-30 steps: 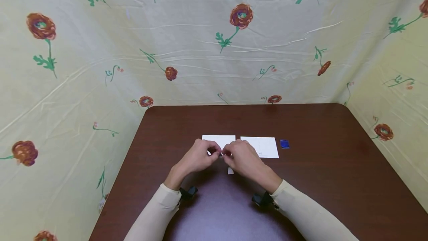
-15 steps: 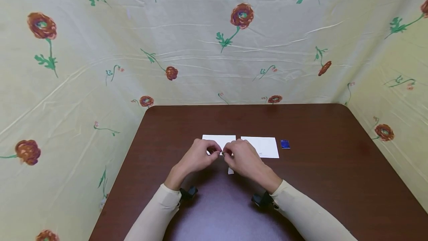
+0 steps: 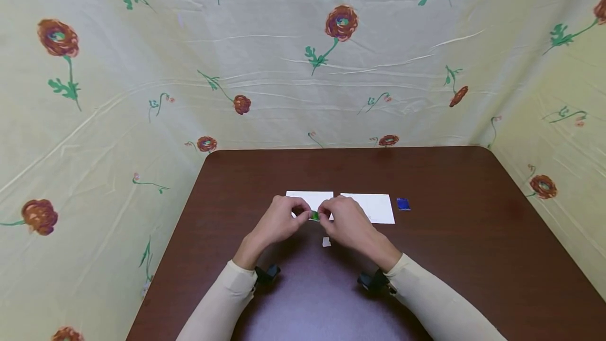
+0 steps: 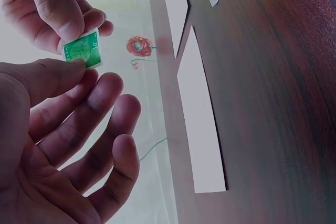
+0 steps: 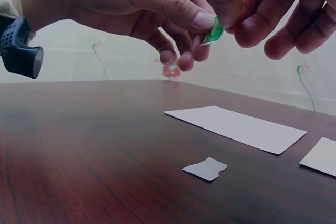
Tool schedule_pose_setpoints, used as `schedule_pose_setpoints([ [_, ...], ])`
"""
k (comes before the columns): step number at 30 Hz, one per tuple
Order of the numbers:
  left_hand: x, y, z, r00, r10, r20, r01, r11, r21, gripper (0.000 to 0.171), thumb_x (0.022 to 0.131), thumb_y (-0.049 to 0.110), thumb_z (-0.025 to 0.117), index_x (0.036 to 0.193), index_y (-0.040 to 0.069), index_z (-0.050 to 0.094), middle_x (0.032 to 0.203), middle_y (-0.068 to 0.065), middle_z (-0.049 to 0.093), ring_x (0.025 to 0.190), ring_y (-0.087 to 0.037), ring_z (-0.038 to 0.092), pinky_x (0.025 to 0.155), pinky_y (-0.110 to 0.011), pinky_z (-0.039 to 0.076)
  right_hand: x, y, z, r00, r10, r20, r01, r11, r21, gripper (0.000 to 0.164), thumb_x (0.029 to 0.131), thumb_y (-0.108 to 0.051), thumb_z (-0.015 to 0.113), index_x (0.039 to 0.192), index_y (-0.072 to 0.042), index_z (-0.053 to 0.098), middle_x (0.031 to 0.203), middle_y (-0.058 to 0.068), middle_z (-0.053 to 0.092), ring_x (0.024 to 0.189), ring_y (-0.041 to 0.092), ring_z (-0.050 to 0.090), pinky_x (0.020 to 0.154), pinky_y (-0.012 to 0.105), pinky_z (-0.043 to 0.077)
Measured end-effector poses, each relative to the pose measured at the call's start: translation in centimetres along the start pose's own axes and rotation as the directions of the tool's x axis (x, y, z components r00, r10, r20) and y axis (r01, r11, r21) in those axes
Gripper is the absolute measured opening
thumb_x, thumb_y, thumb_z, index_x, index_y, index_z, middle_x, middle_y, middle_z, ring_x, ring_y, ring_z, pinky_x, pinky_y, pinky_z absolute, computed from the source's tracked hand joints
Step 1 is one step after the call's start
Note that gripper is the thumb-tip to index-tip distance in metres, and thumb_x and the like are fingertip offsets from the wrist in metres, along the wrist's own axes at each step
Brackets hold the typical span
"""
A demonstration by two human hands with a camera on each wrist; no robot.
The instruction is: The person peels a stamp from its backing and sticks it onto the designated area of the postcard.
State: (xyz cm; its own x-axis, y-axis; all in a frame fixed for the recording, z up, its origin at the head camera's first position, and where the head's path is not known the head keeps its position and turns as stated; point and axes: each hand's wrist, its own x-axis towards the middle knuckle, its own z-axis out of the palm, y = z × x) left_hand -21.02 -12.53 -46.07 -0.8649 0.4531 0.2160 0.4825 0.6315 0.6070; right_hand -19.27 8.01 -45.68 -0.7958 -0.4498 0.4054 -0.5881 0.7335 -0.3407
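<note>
A small green postage stamp (image 3: pixel 314 216) is held up between both hands, above the white rectangles on the table. The left wrist view shows its printed face and pale rough edge on the stamp (image 4: pixel 89 52). My left hand (image 3: pixel 282 220) pinches one side with thumb and forefinger, its other fingers spread loosely. From the opposite side my right hand (image 3: pixel 347 225) pinches the stamp too. In the right wrist view the stamp (image 5: pixel 214 33) appears tilted, partly covered by fingertips. Behind the hands lie two white paper rectangles, the left one (image 3: pixel 307 195) partly hidden and the right one (image 3: pixel 371 207).
A torn white paper scrap (image 3: pixel 326 242) lies nearer me, below the hands. To the right of the papers is a small blue square (image 3: pixel 403 204). The brown table (image 3: pixel 454 257) is surrounded by flowered sheeting (image 3: pixel 279 46).
The green face of the stamp has come into view between the fingertips; earlier only a small dark edge showed. The fingertips have moved slightly apart. The papers and blue square stay put.
</note>
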Motion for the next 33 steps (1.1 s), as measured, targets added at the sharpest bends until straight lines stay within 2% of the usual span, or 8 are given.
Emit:
schedule_pose_setpoints([
  [6, 0.3, 0.2, -0.1, 1.0, -0.021, -0.013, 0.021, 1.0, 0.004, 0.009, 0.091, 0.017, 0.071, 0.084, 0.021, 0.075, 0.073, 0.016, 0.069, 0.066, 0.0, 0.06, 0.064, -0.023, 0.049, 0.3, 0.5, -0.4, 1.0, 0.025, -0.001, -0.025, 1.0, -0.002, 0.008, 0.087, -0.018, 0.07, 0.083, -0.019, 0.076, 0.069, -0.015, 0.064, 0.065, 0.004, 0.051, 0.06, 0.023, 0.043],
  [11, 0.9, 0.6, -0.3, 0.998, -0.041, -0.048, 0.041, 0.999, -0.017, 0.008, 0.091, 0.018, 0.071, 0.084, 0.021, 0.075, 0.072, 0.016, 0.067, 0.065, -0.004, 0.06, 0.061, -0.024, 0.049, 1.0, 0.9, -1.0, 1.0, 0.026, -0.01, -0.026, 1.0, -0.001, 0.006, 0.086, -0.018, 0.071, 0.082, -0.018, 0.075, 0.068, -0.013, 0.064, 0.065, 0.005, 0.053, 0.06, 0.024, 0.044],
  [19, 2.7, 1.5, -0.8, 0.99, -0.06, -0.129, 0.053, 0.997, -0.058, 0.008, 0.093, 0.02, 0.07, 0.089, 0.016, 0.075, 0.078, 0.007, 0.071, 0.071, -0.014, 0.062, 0.061, -0.027, 0.05, 2.6, 1.7, -2.4, 0.996, 0.085, -0.019, -0.084, 0.996, 0.041, 0.01, 0.09, -0.021, 0.069, 0.085, -0.015, 0.075, 0.072, -0.007, 0.067, 0.066, 0.009, 0.058, 0.062, 0.027, 0.047],
  [24, 3.9, 1.8, -0.7, 0.982, -0.081, -0.17, 0.073, 0.996, -0.052, 0.011, 0.094, 0.022, 0.068, 0.09, 0.015, 0.075, 0.08, 0.006, 0.071, 0.071, -0.013, 0.061, 0.063, -0.027, 0.05, 3.4, 2.5, -2.9, 0.993, 0.115, -0.018, -0.114, 0.992, 0.05, 0.011, 0.091, -0.022, 0.069, 0.087, -0.014, 0.075, 0.073, -0.006, 0.068, 0.064, 0.007, 0.057, 0.061, 0.026, 0.048],
  [33, 5.6, 1.7, -0.2, 0.975, -0.13, -0.179, 0.127, 0.991, -0.03, 0.013, 0.093, 0.023, 0.069, 0.088, 0.013, 0.076, 0.078, 0.004, 0.072, 0.068, -0.01, 0.061, 0.061, -0.026, 0.051, 4.2, 3.5, -2.8, 0.989, 0.144, -0.032, -0.143, 0.989, 0.041, 0.01, 0.09, -0.021, 0.069, 0.085, -0.014, 0.075, 0.074, -0.005, 0.069, 0.064, 0.008, 0.06, 0.061, 0.027, 0.05],
])
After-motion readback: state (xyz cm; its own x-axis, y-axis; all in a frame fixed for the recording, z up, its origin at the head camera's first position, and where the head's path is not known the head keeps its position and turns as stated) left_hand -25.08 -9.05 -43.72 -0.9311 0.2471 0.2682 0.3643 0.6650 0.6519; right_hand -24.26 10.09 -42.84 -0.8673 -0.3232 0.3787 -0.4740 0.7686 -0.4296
